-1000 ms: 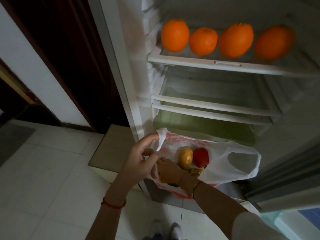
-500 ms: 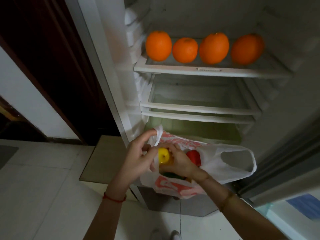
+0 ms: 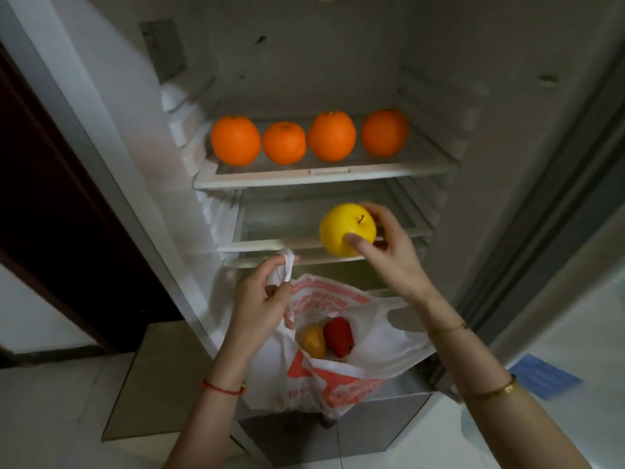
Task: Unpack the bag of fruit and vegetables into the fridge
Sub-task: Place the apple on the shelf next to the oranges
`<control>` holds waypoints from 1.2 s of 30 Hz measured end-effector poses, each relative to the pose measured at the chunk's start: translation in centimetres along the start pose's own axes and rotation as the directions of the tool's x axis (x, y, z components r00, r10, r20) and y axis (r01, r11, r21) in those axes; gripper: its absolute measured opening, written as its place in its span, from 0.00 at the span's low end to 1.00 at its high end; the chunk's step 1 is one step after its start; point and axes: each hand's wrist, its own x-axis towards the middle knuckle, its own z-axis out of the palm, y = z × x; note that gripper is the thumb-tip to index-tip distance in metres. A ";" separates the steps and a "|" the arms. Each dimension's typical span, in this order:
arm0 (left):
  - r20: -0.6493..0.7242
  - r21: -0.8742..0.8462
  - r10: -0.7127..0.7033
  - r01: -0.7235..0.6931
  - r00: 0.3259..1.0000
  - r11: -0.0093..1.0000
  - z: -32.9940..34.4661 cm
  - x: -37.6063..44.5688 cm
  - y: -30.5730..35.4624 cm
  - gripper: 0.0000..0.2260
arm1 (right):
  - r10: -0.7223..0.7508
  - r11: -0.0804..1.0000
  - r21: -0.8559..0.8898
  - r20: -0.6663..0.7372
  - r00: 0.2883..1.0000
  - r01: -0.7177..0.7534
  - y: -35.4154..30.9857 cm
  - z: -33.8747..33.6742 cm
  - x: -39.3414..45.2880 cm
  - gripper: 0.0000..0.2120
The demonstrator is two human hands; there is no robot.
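Left hand (image 3: 262,308): closed on a handle of the plastic bag (image 3: 341,377), holding it open.
Bag contents: pear (image 3: 313,340) beside red fruit (image 3: 338,336).
Right hand (image 3: 389,245): nearer the fridge, fingers wrapped round a yellow apple (image 3: 345,228), stem up.
Middle shelf (image 3: 270,243): bare, just beyond the apple at its front edge.
Upper shelf (image 3: 372,170): four oranges (image 3: 235,139) in a row.

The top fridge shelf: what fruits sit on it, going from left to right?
Big round orange → smaller, flatter orange → tall round orange → darker orange in shadow. All four sit in a row on the white fridge shelf.
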 end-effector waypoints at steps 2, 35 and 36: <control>-0.005 0.015 -0.009 0.010 1.000 1.000 0.4 0.6 -0.7 0.19 | -0.057 0.998 0.024 -0.143 0.988 0.061 -1.8 -1.7 1.4 0.28; -0.021 -0.025 -0.070 0.069 0.997 0.997 0.1 0.6 -1.5 0.18 | -0.133 0.901 -0.426 -0.448 0.884 -0.080 -2.9 -7.3 11.3 0.36; -0.025 -0.031 -0.073 0.072 0.997 0.997 0.0 0.5 -1.5 0.18 | -0.143 0.894 -0.441 -0.452 0.880 -0.081 -2.9 -7.3 10.8 0.34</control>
